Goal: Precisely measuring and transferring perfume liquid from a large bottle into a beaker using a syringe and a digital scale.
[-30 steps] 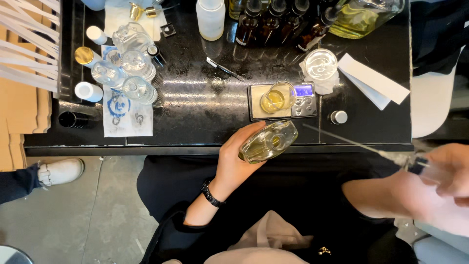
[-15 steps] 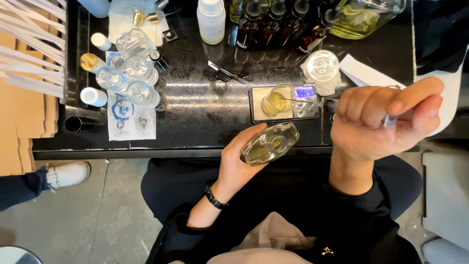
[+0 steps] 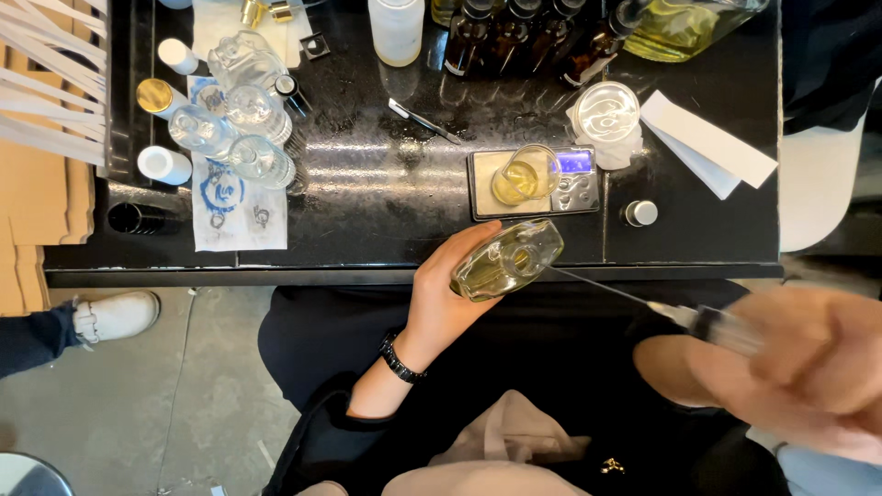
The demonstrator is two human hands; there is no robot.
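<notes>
I am holding a bottle (image 3: pixel 507 260) in my left hand (image 3: pixel 447 298), my fingers wrapping its lower end from below while the rest juts out past them. It is a flat, clear glass bottle with rounded shoulders, holding pale yellow liquid, and its round open mouth is showing near its upper right end. I am keeping it tilted just off the near edge of the black bench (image 3: pixel 386 234), over my lap, its long axis running from lower left to upper right, mouth end aiming toward the scale (image 3: pixel 574 193). My right hand (image 3: pixel 799 367) is blurring at the lower right, closing around a syringe (image 3: pixel 712 321); exactly how those fingers are gripping I cannot tell. Its thin needle (image 3: pixel 597 286) is lying almost level, pointing left and slightly up, its tip reaching the bottle's mouth. On the scale a small beaker (image 3: pixel 524 173) of yellow liquid is standing upright.
</notes>
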